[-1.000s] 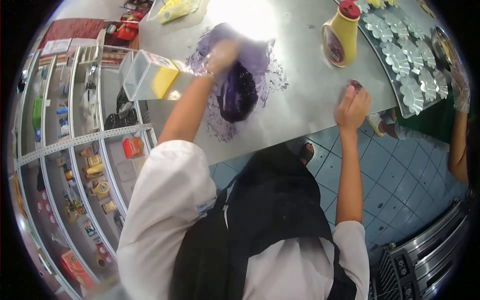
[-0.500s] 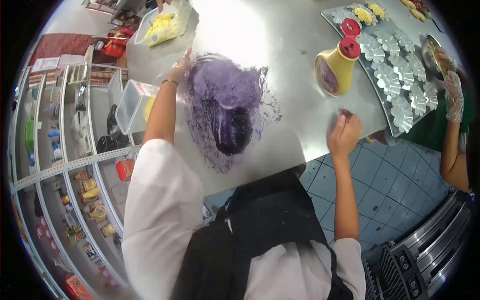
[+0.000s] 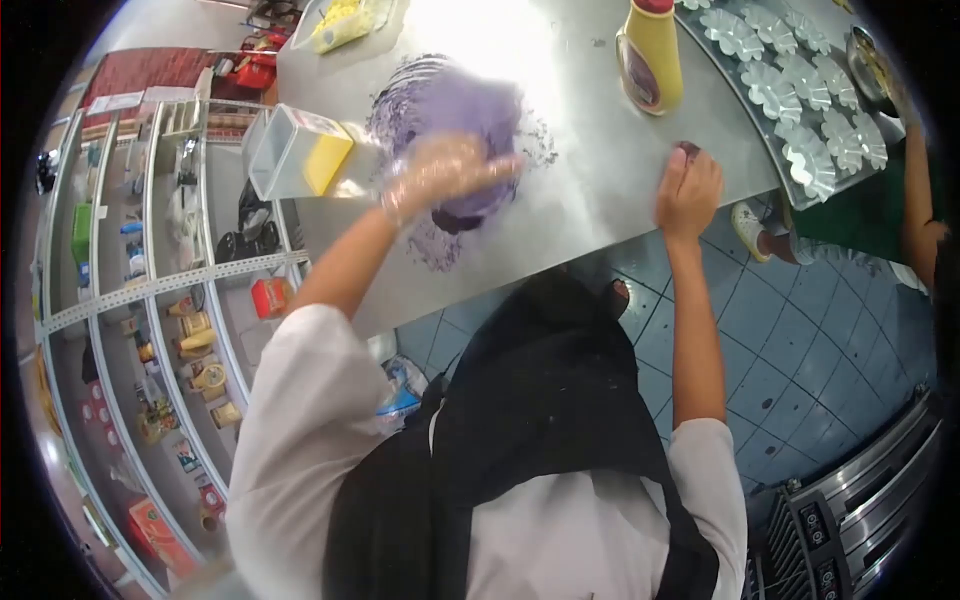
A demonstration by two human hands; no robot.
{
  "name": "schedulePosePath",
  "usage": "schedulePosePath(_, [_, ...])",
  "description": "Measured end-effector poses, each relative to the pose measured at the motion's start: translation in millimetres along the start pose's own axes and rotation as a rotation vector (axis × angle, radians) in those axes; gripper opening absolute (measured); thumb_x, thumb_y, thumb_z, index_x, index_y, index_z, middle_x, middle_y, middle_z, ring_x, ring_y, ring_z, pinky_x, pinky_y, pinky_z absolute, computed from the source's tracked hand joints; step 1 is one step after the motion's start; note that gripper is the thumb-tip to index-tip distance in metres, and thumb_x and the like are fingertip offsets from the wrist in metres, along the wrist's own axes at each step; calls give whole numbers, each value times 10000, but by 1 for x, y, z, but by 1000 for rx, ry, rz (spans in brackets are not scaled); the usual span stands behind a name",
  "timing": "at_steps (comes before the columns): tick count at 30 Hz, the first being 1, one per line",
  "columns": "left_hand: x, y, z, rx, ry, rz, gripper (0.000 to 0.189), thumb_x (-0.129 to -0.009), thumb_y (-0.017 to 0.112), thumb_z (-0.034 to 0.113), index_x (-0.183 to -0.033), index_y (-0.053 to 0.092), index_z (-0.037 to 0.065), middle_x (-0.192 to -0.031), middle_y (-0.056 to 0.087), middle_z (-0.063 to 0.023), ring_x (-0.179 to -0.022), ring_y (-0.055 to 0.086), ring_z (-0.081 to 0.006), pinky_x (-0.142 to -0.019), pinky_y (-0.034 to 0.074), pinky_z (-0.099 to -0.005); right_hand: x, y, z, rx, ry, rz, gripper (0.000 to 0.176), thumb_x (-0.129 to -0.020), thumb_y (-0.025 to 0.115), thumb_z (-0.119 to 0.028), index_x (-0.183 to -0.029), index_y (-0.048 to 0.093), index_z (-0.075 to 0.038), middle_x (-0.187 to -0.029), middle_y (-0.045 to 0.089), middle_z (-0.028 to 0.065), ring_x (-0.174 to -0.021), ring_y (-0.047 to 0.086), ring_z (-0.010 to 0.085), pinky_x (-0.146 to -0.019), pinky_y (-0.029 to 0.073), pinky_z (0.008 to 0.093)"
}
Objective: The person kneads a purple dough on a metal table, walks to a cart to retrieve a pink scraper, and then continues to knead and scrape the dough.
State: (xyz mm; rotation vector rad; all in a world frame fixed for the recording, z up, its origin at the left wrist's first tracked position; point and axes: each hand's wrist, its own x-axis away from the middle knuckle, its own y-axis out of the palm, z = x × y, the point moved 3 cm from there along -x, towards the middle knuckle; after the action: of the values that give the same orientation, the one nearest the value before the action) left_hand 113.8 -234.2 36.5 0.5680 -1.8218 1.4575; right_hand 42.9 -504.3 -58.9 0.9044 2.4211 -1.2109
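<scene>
A soft purple dough [image 3: 475,100] lies smeared on the metal table, with a darker purple patch [image 3: 458,220] at its near end. My left hand [image 3: 450,172], in a clear plastic glove, is spread over the dough's near part, blurred by motion. Its thumb points right, apart from the other fingers, which are partly lost in the blur. My right hand [image 3: 690,195] is closed and rests near the table's front edge. A small dark reddish piece [image 3: 688,150] shows at its fingertips; I cannot tell what it is. Beyond that hand stands a yellow squeeze bottle [image 3: 655,65].
A tray of fluted metal molds [image 3: 800,80] lies at the right of the metal table [image 3: 580,190]. A person's arm [image 3: 918,190] reaches to a metal bowl [image 3: 872,70] there. At left are a clear container with yellow contents [image 3: 300,150], another tub [image 3: 345,25] and shelves [image 3: 150,280].
My left hand has moved from the dough's far left edge toward me and right, onto the dough. My right hand stays closed. The view has shifted, so the table things appear higher.
</scene>
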Motion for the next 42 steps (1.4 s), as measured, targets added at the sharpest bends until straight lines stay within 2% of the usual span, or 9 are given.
schedulePosePath(3, [35, 48, 1, -276, 273, 551, 603, -890, 377, 560, -723, 672, 61, -603, 599, -167, -546, 596, -336, -565, 471, -462, 0, -3, 1, -24, -8, 8, 250, -892, 467, -275, -867, 584, -55, -843, 580, 105, -830, 521, 310, -752, 395, 412])
schedulePosePath(5, [53, 65, 6, -84, 90, 472, 657, -837, 437, 604, -601, 632, 22, -623, 616, -171, -625, 617, -319, -569, 487, -439, -2, -4, 0, -37, -22, 13, 264, -896, 465, -276, -873, 580, -40, -832, 571, 137, -821, 518, 331, -743, 397, 426])
schedulePosePath(17, [-35, 47, -9, -92, 199, 392, 632, -907, 333, 552, -708, 641, 38, -753, 631, -185, -671, 600, -334, -651, 468, -441, -1, 1, -3, -6, 4, 1, 274, -902, 453, -288, -891, 593, -53, -847, 583, 143, -835, 525, 332, -752, 404, 418])
schedulePosePath(20, [-56, 6, -15, 167, -79, 354, 606, -916, 350, 504, -700, 637, 15, -774, 638, -201, -709, 620, -322, -663, 489, -417, 3, 3, 5, -14, 13, -15, 277, -905, 446, -289, -891, 598, -58, -848, 587, 138, -838, 526, 329, -756, 404, 415])
schedulePosePath(23, [-58, -26, -20, 301, 276, 619, 868, -808, 290, 752, -598, 581, -38, -583, 562, -221, -575, 582, -328, -600, 469, -445, 3, 6, 7, -35, 4, 2, 279, -907, 439, -288, -890, 601, -61, -844, 588, 134, -837, 526, 328, -755, 404, 414])
schedulePosePath(32, [-28, 32, -33, 644, 331, 763, 732, -852, 371, 645, -908, 645, -31, -832, 634, -243, -802, 594, -397, -758, 449, -451, -1, 1, 2, 28, -106, 0, 282, -900, 446, -278, -873, 587, -36, -829, 576, 138, -835, 515, 331, -746, 392, 432])
schedulePosePath(33, [-24, 65, -44, 456, 47, 650, 602, -889, 372, 551, -797, 666, 34, -853, 640, -206, -793, 615, -362, -765, 469, -431, 1, 0, 2, 42, -106, -22, 272, -894, 457, -274, -857, 576, -33, -823, 565, 136, -837, 511, 332, -748, 389, 433])
schedulePosePath(40, [32, 125, -55, -1, 14, 234, 418, -906, 458, 442, -852, 692, 100, -641, 594, -147, -651, 610, -253, -538, 461, -378, 1, 1, -5, 83, -79, -33, 271, -896, 449, -270, -869, 577, -33, -831, 567, 134, -846, 507, 336, -759, 383, 439])
schedulePosePath(42, [10, 101, -56, -127, 328, 672, 496, -898, 427, 494, -716, 660, 96, -539, 531, -127, -541, 562, -254, -507, 452, -370, 2, 2, -4, 118, -89, -45, 295, -911, 423, -273, -925, 600, -38, -840, 591, 136, -835, 518, 330, -748, 387, 436])
